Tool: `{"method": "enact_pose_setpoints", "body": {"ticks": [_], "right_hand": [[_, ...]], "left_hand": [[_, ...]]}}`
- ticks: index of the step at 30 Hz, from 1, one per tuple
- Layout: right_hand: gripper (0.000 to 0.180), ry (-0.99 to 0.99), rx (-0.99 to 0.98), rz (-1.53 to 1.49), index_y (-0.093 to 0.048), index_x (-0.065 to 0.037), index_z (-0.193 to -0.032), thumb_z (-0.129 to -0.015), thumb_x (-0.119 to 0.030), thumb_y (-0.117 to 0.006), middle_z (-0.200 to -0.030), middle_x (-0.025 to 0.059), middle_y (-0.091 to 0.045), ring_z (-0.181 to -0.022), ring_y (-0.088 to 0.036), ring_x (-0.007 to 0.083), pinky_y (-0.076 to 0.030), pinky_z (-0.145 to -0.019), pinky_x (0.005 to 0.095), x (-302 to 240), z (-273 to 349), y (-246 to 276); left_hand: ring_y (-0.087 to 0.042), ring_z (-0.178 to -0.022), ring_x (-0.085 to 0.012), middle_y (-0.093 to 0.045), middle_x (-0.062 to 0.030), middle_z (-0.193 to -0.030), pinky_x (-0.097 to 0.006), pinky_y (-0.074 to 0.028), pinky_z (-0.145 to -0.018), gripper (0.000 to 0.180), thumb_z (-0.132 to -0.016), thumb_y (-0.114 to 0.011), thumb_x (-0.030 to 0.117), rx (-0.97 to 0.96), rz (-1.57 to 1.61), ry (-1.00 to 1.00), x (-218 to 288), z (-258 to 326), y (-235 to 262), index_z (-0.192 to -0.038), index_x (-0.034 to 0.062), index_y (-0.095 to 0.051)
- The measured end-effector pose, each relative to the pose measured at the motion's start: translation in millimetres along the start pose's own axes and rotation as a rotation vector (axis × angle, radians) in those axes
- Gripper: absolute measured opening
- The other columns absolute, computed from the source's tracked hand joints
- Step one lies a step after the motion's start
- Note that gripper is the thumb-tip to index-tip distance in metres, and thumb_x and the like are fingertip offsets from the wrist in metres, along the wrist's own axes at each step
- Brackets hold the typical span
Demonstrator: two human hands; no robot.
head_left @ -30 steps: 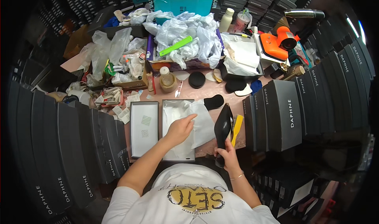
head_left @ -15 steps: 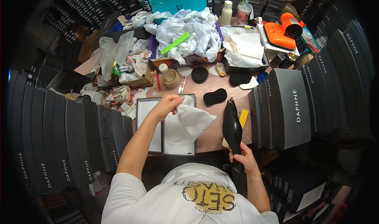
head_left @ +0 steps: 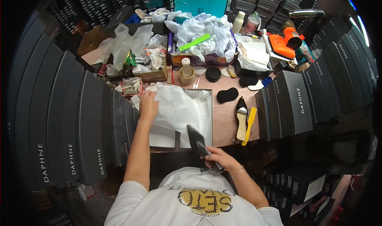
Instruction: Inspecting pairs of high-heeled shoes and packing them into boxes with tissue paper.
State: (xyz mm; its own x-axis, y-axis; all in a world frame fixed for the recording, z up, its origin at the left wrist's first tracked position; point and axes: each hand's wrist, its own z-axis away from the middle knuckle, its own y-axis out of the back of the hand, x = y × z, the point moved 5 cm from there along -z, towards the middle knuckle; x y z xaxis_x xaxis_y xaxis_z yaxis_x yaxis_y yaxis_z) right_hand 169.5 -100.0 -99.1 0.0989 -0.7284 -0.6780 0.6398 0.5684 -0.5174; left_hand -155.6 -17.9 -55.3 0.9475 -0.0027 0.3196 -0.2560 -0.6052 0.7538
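Note:
My left hand is closed on the upper left edge of a sheet of white tissue paper. The sheet spreads across an open shoe box, hiding most of its inside. Over the box's near edge, my right hand grips a black pointed shoe by the heel end, slightly blurred, its toe pointing away from me. A second black shoe with a pale insole lies on the pink table right of the box, beside a yellow shoehorn-like strip.
Stacks of dark shoe boxes flank the table, with more boxes on the right. At the back are a carton of crumpled tissue, a jar, a round black tin, black pads and an orange device.
My left hand has drawn the tissue leftward, spreading it across the box. My right hand has brought its shoe left to the box's near edge, uncovering the second shoe. The view has shifted.

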Motion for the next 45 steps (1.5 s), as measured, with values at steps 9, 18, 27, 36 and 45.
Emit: {"method": "enact_pose_setpoints", "body": {"ticks": [9,18,27,36,45], "right_hand": [[0.044,0.290,0.278,-0.159,-0.048,0.001,-0.121,-0.077,-0.003,-0.055,-0.100,0.0109,-0.057,-0.067,-0.054,0.0137,-0.048,-0.059,0.0276,-17,66,39],[0.049,0.301,0.273,-0.255,-0.047,0.001,-0.123,-0.075,-0.004,-0.057,-0.103,0.0123,-0.056,-0.070,-0.055,0.0141,-0.050,-0.062,0.0294,-4,94,67],[0.047,0.086,-0.184,-0.048,-0.050,0.002,-0.120,-0.075,-0.009,-0.059,-0.103,0.0124,-0.060,-0.068,-0.057,0.0144,-0.049,-0.060,0.0280,-34,71,62],[0.033,-0.215,-0.326,0.295,-0.051,0.001,-0.115,-0.083,-0.007,-0.055,-0.096,0.0089,-0.063,-0.068,-0.060,0.0148,-0.050,-0.061,0.0254,-38,-26,-18],[0.041,-0.103,-0.133,0.077,-0.050,-0.005,-0.119,-0.087,-0.030,-0.056,-0.094,0.0132,-0.062,-0.065,-0.059,0.0161,-0.050,-0.051,0.0290,-34,-42,-14]], "left_hand": [[-0.046,-0.113,-0.0349,-0.050,-0.0208,-0.117,-0.048,-0.038,-0.095,0.049,-0.076,-0.070,0.023,-0.607,0.061,-0.098,119,109,-81,-0.115,-0.0010,-0.054],[-0.059,-0.081,-0.0340,-0.063,-0.0152,-0.080,-0.043,-0.047,-0.074,0.019,-0.082,-0.057,0.018,-0.866,0.083,0.074,70,136,-159,-0.076,0.0004,-0.061],[-0.062,-0.065,-0.0212,-0.061,-0.0140,-0.064,-0.033,-0.046,-0.062,0.022,-0.077,-0.063,0.019,-0.256,0.514,0.777,74,113,-18,-0.073,-0.0028,-0.060],[-0.052,-0.079,-0.0337,-0.052,-0.0144,-0.079,-0.040,-0.043,-0.071,0.009,-0.072,-0.059,0.006,0.094,0.347,0.396,122,135,49,-0.074,0.0014,-0.052],[-0.062,-0.083,-0.0359,-0.062,-0.0182,-0.082,-0.046,-0.049,-0.070,0.014,-0.079,-0.058,0.018,-0.291,0.076,1.028,78,267,30,-0.082,0.0045,-0.058]]}}
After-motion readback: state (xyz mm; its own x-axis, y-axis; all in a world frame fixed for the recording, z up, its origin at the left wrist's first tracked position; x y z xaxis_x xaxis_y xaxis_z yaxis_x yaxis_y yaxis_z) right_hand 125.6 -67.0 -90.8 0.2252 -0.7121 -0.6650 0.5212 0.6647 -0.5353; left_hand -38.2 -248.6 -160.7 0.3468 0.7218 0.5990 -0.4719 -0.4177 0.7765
